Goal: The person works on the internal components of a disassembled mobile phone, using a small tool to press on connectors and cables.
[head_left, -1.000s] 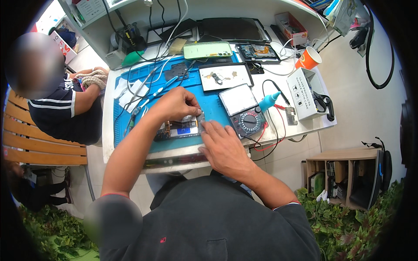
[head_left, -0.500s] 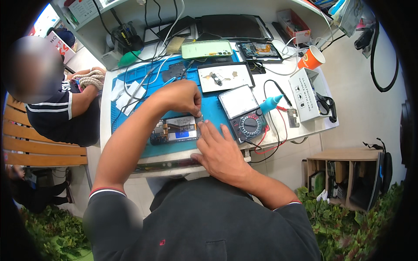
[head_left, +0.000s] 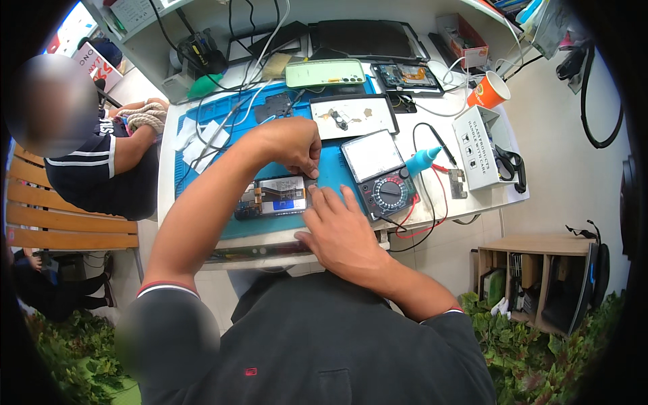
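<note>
An opened smartphone (head_left: 280, 196) lies on the blue work mat (head_left: 331, 172), its battery and flex cable exposed. At its right end, my left hand (head_left: 299, 147) reaches over from above with thumb and fingers pinched together. Whatever sits in that pinch is too small to make out. My right hand (head_left: 341, 233) rests flat with fingers stretched and slightly spread, its fingertips at the phone's right lower corner, close to the left fingertips. Right of it stands an analog multimeter (head_left: 388, 192) with red and black leads.
Behind the phone lie a white-lined tray (head_left: 354, 116) with small parts, a light green phone cover (head_left: 324, 73) and another opened device (head_left: 407, 77). A teal bottle (head_left: 422, 160), a white box (head_left: 476, 148) and an orange cup (head_left: 489, 90) stand right. A person (head_left: 101, 155) sits left.
The whole view has shifted slightly. Both hands stay at the phone's right end, the left still pinched and the right still spread.
</note>
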Demonstrator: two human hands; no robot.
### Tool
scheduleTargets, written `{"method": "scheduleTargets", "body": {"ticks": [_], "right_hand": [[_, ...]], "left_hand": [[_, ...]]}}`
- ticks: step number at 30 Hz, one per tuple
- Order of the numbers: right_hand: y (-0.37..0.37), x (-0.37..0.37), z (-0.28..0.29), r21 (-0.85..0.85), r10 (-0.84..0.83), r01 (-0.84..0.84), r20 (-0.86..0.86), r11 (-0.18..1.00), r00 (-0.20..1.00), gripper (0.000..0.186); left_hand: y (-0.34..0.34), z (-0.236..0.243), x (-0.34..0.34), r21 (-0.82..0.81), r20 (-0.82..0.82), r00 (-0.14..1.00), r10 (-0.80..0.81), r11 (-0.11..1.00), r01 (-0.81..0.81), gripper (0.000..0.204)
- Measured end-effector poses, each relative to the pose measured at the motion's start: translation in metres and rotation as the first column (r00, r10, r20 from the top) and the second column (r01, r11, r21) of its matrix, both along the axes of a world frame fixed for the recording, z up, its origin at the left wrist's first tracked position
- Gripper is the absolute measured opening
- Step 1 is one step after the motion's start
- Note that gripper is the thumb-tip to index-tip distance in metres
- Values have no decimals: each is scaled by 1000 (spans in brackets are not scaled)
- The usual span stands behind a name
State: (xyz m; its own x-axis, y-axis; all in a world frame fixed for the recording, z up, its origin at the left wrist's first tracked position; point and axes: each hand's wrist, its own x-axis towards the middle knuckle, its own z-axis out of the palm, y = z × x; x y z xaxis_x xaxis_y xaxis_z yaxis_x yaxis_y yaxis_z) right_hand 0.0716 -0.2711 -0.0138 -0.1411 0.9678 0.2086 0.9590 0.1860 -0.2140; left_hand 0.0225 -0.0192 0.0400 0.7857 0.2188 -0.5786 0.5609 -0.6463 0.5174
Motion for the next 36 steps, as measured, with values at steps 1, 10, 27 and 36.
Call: {"method": "scheduleTargets", "body": {"ticks": [1,10,27,36], "right_hand": [[-2,1,1,0,0,0,-7,1000,1000,46],[-15,1,6,-35,-36,33,-92,999,995,62],[6,21,7,-83,76,-83,-82,993,994,45],[2,23,2,-42,39,-45,-151,998,988,40]], "left_hand": [[2,-1,-1,-5,14,1000,0,1000,0,18],[9,-6,-2,15,-1,1000,-1,1000,1,25],[7,-17,-62,112,465,883,-66,994,15,21],[-30,-22,-89,340,502,849,-164,940,-19,36]]}}
